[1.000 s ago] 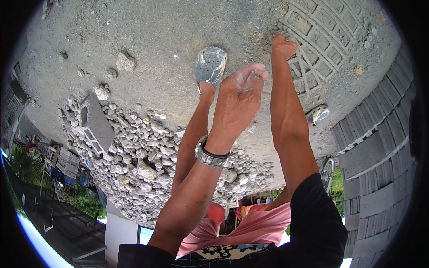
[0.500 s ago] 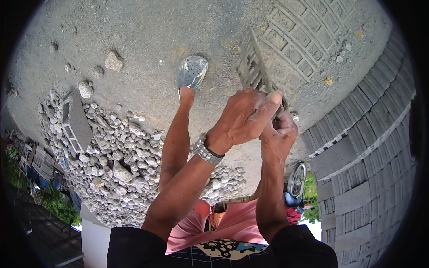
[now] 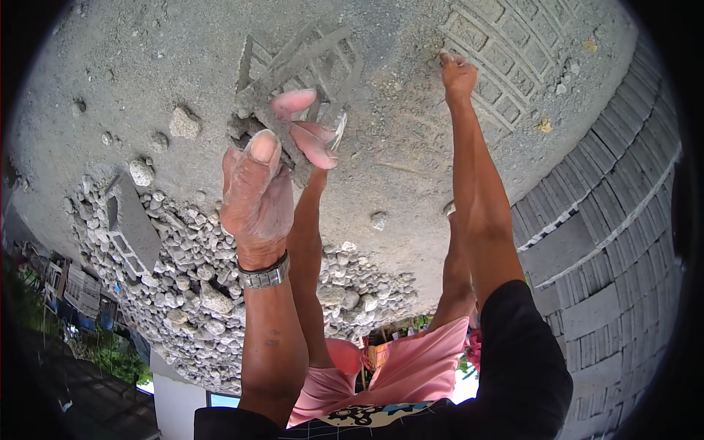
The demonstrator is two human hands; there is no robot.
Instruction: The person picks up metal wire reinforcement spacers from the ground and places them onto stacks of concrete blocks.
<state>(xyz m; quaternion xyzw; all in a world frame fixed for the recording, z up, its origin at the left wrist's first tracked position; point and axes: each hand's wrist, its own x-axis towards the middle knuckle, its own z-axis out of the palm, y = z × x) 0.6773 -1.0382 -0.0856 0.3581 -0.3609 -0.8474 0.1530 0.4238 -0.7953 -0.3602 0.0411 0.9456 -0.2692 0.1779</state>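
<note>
My left hand (image 3: 268, 183), with a metal watch on its wrist, is shut on a grey hollow concrete block (image 3: 293, 62) and holds it up close to the camera, thumb on one side and fingers on the other. My right hand (image 3: 458, 73) is stretched out far away, touching the rows of grey blocks (image 3: 513, 40) laid on the sandy ground. Its fingers are too small in the picture to tell whether they grip anything. My bare legs and one shoe (image 3: 337, 130) show behind the held block.
A pile of gravel (image 3: 220, 301) lies at the left with another concrete block (image 3: 132, 224) on it. Loose stones (image 3: 183, 123) are scattered on the sand. A wall of grey blocks (image 3: 609, 242) curves along the right side.
Both hands were together on the block half a second ago. Now the left hand alone holds it, raised nearer the camera and further left, while the right hand has let go and reached out to the laid blocks.
</note>
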